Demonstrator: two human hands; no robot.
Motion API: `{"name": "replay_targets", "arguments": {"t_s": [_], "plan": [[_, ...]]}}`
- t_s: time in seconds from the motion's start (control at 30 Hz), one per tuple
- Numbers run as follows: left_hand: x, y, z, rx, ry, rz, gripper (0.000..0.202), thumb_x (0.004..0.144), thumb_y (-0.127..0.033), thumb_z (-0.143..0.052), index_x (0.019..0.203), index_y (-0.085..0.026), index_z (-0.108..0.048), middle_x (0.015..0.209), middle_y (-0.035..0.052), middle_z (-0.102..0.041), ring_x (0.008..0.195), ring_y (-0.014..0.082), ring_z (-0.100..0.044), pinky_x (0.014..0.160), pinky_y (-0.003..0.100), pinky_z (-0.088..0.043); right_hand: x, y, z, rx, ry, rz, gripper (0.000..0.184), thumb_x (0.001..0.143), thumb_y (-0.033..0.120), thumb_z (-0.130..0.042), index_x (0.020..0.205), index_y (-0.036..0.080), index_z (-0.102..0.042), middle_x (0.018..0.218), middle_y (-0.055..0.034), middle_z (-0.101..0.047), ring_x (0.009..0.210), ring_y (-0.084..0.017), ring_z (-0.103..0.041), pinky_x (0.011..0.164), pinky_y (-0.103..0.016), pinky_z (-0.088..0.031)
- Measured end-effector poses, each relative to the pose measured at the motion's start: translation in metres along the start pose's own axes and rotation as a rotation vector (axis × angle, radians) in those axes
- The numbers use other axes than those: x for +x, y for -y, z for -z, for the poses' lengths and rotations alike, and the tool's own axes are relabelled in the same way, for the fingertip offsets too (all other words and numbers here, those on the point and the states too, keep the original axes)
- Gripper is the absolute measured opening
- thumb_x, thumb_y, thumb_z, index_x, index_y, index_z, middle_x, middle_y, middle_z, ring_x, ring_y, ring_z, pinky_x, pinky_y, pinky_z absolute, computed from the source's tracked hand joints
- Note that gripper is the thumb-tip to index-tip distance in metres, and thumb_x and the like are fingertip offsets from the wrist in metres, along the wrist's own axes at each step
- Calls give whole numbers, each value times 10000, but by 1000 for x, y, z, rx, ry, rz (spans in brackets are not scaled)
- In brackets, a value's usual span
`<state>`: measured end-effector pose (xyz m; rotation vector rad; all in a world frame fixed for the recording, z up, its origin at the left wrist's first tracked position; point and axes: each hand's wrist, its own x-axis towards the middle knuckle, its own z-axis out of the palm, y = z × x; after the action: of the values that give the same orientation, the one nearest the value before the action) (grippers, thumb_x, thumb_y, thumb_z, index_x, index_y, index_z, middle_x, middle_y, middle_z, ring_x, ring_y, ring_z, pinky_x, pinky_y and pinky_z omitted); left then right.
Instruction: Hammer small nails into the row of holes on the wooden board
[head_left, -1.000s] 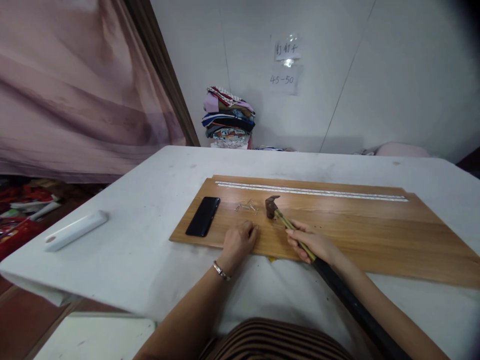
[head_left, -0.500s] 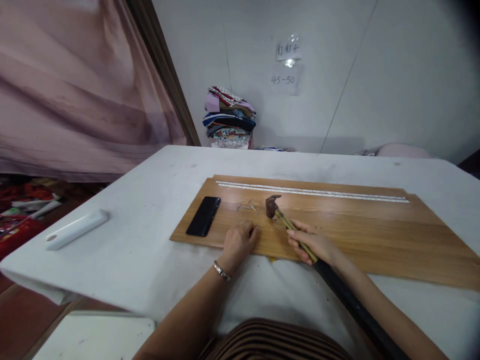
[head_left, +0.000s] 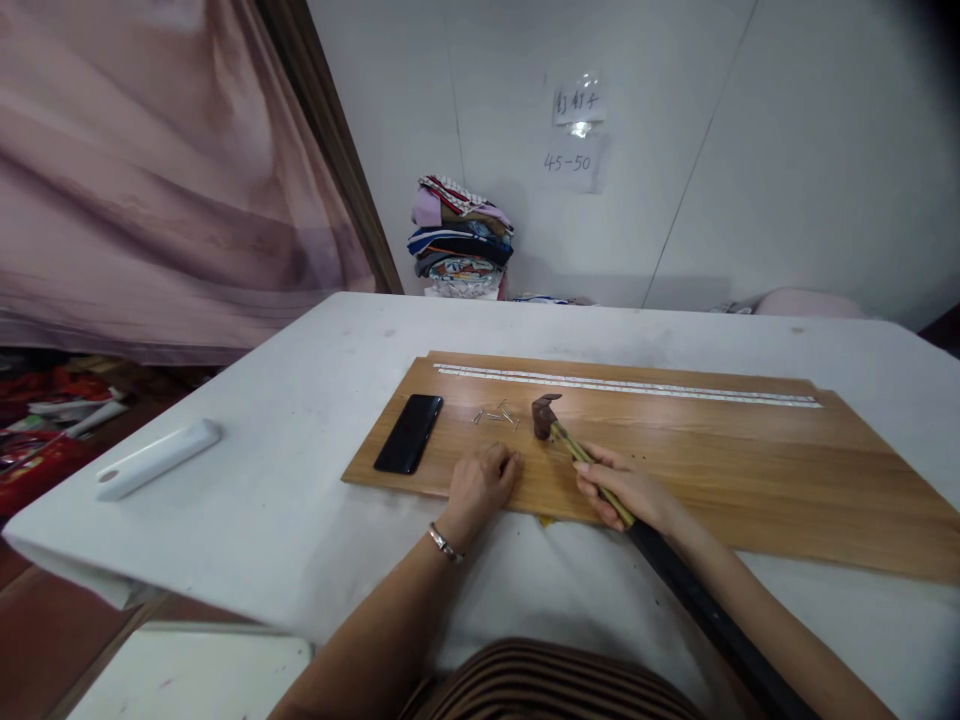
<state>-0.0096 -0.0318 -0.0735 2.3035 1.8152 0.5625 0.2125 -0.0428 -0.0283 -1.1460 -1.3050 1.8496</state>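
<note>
My right hand (head_left: 619, 485) is wrapped round the yellowish shaft of a claw hammer (head_left: 592, 470), ahead of its long black grip. The rusty brown head is low over the wooden board (head_left: 712, 460); whether it touches I cannot tell. Left of the hammer, my left hand (head_left: 480, 480) rests on the board's near edge. Its fingers are loosely curled in, with nothing showing in them and the fingertips partly hidden. Just beyond that hand lie several loose nails (head_left: 495, 414). A black phone (head_left: 409, 433) lies flat on the board to their left.
Two narrow white strips (head_left: 630, 384) run along the board's far side. The board sits on a white-covered table (head_left: 277, 400), which also bears a long white object (head_left: 159, 460) at the left. Folded clothes (head_left: 461, 240) are stacked behind the table, near a wall with paper notes (head_left: 574, 163).
</note>
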Motion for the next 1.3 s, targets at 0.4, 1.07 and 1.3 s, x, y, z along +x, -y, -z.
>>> {"name": "replay_targets", "arguments": {"t_s": [0.4,1.07,1.3], "plan": [[0,-1,0,10,11,14,315,924,-335,-414,659,-203,-522,735,11,-607,683,134,-533,605,259,-293,3,-1,1,-2,7,-1,367,766,474,-611,979,201,-489,550,111,-453,285,-31,-373,259,-144,-295],[0,1,-1,4,12,2,312,924,-334,-409,671,-202,-536,718,20,-597,701,144,-539,622,261,-305,2,0,-2,24,4,-2,365,751,472,-623,947,199,-483,563,108,-453,289,-24,-371,259,-135,-296],[0,-1,1,-9,15,12,311,923,-329,-409,671,-198,-536,728,21,-600,693,139,-534,621,264,-301,-1,2,-1,10,-6,5,337,775,460,-612,954,202,-490,574,102,-463,295,-28,-378,266,-145,-301]]}}
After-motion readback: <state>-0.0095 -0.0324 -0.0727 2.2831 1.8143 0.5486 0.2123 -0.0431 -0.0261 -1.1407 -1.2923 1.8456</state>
